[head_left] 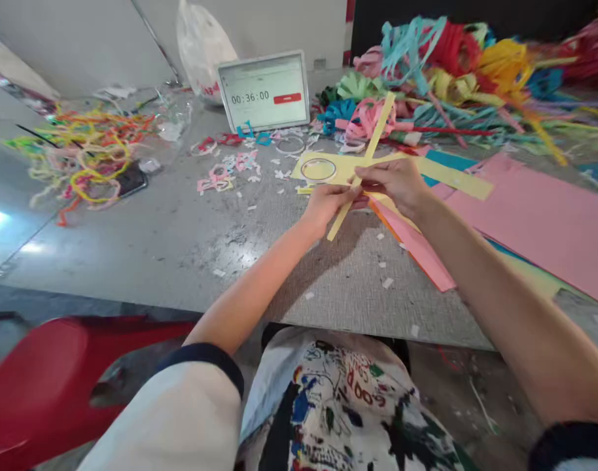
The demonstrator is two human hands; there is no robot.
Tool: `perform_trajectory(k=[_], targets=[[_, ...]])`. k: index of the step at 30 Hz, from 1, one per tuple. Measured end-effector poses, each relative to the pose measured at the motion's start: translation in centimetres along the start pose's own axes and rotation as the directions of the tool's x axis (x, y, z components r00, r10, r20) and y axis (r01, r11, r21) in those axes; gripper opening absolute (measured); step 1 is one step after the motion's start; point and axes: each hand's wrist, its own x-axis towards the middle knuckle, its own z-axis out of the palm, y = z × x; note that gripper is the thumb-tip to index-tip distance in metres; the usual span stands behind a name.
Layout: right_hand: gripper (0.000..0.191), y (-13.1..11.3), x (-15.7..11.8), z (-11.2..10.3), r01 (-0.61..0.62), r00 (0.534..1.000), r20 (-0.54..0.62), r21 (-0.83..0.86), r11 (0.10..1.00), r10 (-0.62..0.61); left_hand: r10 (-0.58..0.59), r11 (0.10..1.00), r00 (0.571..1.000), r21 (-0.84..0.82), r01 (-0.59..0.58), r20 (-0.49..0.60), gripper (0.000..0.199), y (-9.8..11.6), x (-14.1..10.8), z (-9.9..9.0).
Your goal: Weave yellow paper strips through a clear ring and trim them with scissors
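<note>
My left hand [326, 206] and my right hand [392, 184] both pinch a crossed assembly of yellow paper strips [456, 176] above the grey table [191, 255]. One narrow strip runs diagonally past my fingers, and a wider one extends right. A flat yellow paper piece [328, 169] with a ring outline lies just beyond my left hand. Below my right wrist, a pink paper strip with an orange edge [411, 245] lies partly hidden. My fingers hide the spot where the strips cross.
A tablet timer [263, 91] stands at the back, near a plastic bag [203, 49]. Colourful paper curls [451, 78] are heaped back right, tangled thin strips [83, 154] lie left, and pink sheets [534, 222] lie right. Scraps litter the table. A red chair [58, 386] is lower left.
</note>
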Motion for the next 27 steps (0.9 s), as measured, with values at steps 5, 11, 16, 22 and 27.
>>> perform_trajectory(k=[5,11,16,22,27], targets=[[0.021,0.5,1.5,-0.8,0.078,0.995,-0.053,-0.042,0.996,-0.080,-0.017,0.998,0.999,0.055,0.015,0.036,0.024,-0.1,-0.5,0.3],[0.020,0.5,1.8,-1.1,0.092,0.993,-0.064,-0.096,0.991,-0.098,0.011,0.995,0.997,0.095,-0.017,0.072,0.022,-0.5,-0.3,0.1],[0.023,-0.1,1.8,-0.6,0.101,0.992,-0.066,-0.097,0.990,-0.108,0.089,0.983,0.996,0.157,-0.090,0.014,0.009,-1.4,0.5,-0.3],[0.024,-1.2,1.0,-0.1,0.126,0.992,0.037,-0.120,0.985,-0.122,0.090,0.991,0.993,0.103,-0.082,-0.072,0.020,-1.0,-0.1,0.5],[0.023,-0.8,1.3,0.1,0.146,0.989,0.031,-0.158,0.977,-0.143,0.088,0.990,0.995,0.112,-0.082,-0.047,0.017,-0.7,-0.4,0.7]])
